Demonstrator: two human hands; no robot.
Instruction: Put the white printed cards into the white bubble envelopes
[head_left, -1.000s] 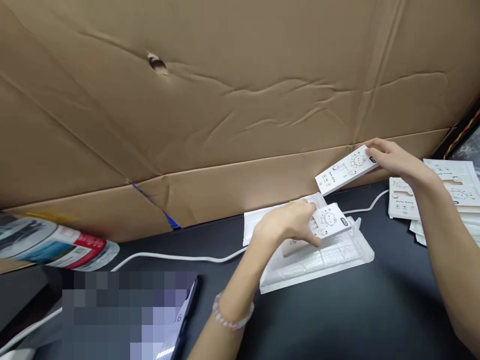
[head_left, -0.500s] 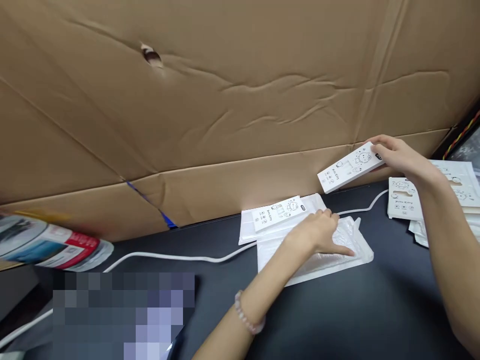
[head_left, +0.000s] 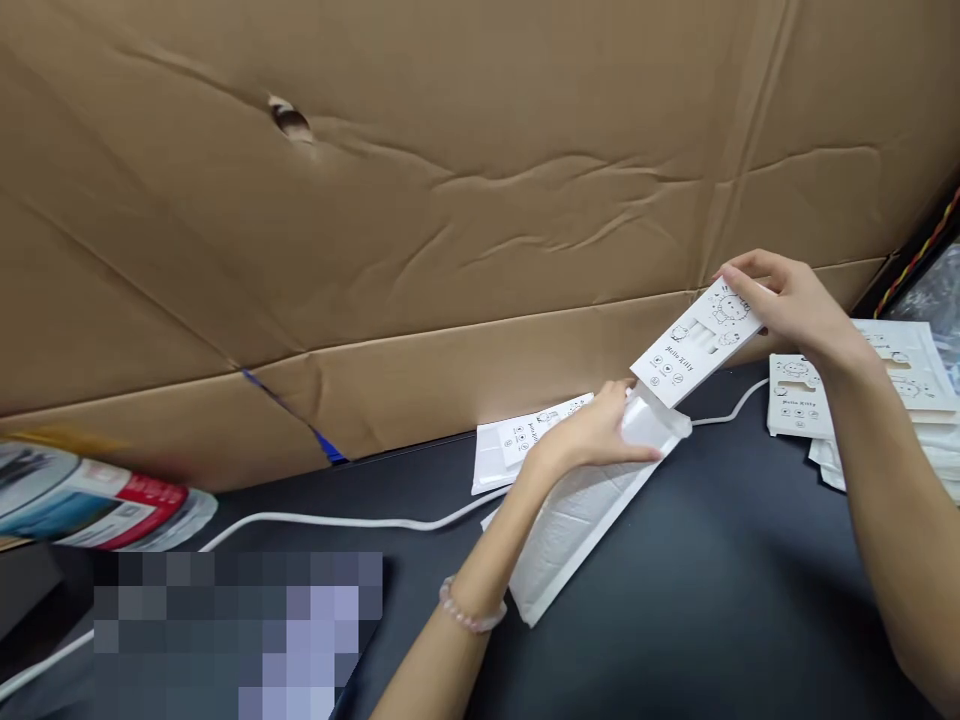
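Observation:
My right hand (head_left: 772, 295) pinches the upper end of a flat white box (head_left: 697, 345) printed with line drawings and "Hello Kitty". The box slants down to the left, its lower end at the mouth of a white padded mailer (head_left: 581, 530). My left hand (head_left: 589, 430) grips that mailer near its opening, thumb and fingers spread across the mouth. Whether the box's tip is inside the mouth is hard to tell. Behind my left hand, a similar white box (head_left: 521, 440) lies on another white mailer (head_left: 487, 465), partly hidden by my hand.
More printed boxes (head_left: 802, 410) and white mailers sit at the right, partly behind my right forearm. A white cable (head_left: 337, 517) runs across the black table (head_left: 675, 600). Cardboard (head_left: 450, 250) stands along the back. A colourful printed package (head_left: 112, 500) lies at left, above a pixelated area.
My left hand has lifted and tilted the mailer, which lay flat before, turning its mouth up toward the right. The box in my right hand has tilted more steeply and come to that mouth.

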